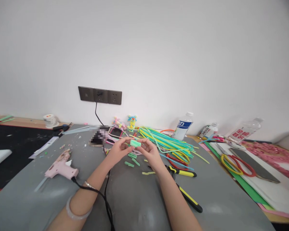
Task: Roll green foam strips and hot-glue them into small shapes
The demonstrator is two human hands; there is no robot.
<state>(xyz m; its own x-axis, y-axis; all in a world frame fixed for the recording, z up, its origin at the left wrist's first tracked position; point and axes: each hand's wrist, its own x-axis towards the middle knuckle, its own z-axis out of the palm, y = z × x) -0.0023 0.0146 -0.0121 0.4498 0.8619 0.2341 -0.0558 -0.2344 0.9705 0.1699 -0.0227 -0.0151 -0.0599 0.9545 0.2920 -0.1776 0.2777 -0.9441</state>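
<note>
"Head view: what's in hand?"

"A mint-green chenille-stem bundle (135, 143), at the frame's centre, pinched by the fingertips of both left hand (119, 151) and right hand (152, 154)."

"How might it handle?"

"Probably light, soft, bendable, easily squashed; best gripped gently at its ends."

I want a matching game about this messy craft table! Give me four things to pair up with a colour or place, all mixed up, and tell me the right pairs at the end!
Things:
1. Glue gun
2. Light green piece
3. Two-handled tool
4. Bottle with a blue label

Colours and places:
A. Black and yellow, with its handles spread apart
B. Close to the wall
C. Pink, lying on the grey table
D. Held between the left hand and the right hand

Right pairs: 1-C, 2-D, 3-A, 4-B
</note>
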